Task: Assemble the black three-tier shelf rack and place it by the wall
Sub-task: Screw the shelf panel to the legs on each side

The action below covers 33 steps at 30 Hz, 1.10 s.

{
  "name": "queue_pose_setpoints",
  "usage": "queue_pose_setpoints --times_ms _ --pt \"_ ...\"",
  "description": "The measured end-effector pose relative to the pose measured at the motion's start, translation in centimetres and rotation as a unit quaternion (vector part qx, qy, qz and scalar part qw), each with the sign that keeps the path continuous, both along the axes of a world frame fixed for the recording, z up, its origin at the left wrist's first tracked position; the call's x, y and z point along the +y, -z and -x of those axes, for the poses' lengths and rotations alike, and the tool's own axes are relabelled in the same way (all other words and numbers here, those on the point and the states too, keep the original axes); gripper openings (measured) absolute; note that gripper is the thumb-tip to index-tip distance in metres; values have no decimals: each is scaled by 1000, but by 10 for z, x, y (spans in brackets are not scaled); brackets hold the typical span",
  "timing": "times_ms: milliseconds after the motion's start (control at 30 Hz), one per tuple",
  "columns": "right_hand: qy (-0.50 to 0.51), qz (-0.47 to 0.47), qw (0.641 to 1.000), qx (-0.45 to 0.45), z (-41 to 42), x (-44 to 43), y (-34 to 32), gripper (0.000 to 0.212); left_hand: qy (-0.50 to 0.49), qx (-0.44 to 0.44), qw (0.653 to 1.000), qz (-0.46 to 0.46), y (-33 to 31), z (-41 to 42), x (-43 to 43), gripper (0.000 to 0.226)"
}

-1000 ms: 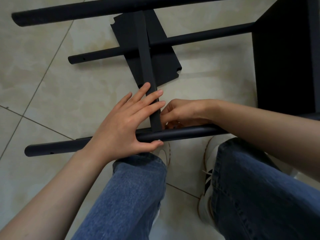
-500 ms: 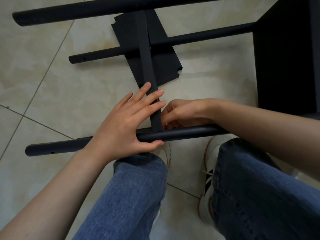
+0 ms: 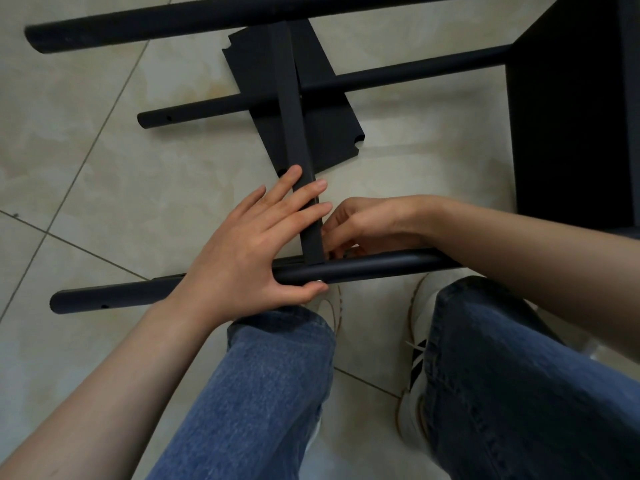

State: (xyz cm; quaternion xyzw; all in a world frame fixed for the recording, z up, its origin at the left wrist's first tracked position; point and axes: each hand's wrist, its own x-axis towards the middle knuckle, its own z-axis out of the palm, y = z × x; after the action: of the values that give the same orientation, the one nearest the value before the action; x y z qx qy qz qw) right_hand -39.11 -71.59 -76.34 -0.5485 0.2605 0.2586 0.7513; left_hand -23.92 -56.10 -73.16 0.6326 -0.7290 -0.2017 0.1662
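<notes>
A black round pole (image 3: 381,266) lies across the floor in front of my knees. A flat black crossbar (image 3: 291,109) runs from it toward the far side and meets it at a right angle. My left hand (image 3: 249,251) presses its straight fingers on the crossbar's near end, with the thumb on the pole's near side beside a small silver screw head (image 3: 317,281). My right hand (image 3: 367,223) is curled at the joint behind the crossbar. Its fingertips seem to pinch something small, which is hidden.
A black shelf panel (image 3: 325,133) lies flat under the crossbar. A second pole (image 3: 207,107) and a thicker far pole (image 3: 173,19) run parallel above it. A large black assembled shelf section (image 3: 568,133) stands at the right. My shoe (image 3: 420,306) is beneath the near pole.
</notes>
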Motion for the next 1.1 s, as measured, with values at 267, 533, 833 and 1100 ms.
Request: queue_pose_setpoints --times_ms 267,533,833,1100 --pt "-21 32 999 28 -3 2 -4 22 3 8 1000 5 1 0 0 84" --pt "6 28 1000 4 4 2 -8 35 2 -5 1000 -5 -1 1 1 85" --pt "28 194 980 -37 29 2 -45 19 -4 -36 996 -86 -22 9 -1 80" --pt "-13 394 918 -54 40 37 -74 20 -74 15 994 -79 -39 26 19 47"
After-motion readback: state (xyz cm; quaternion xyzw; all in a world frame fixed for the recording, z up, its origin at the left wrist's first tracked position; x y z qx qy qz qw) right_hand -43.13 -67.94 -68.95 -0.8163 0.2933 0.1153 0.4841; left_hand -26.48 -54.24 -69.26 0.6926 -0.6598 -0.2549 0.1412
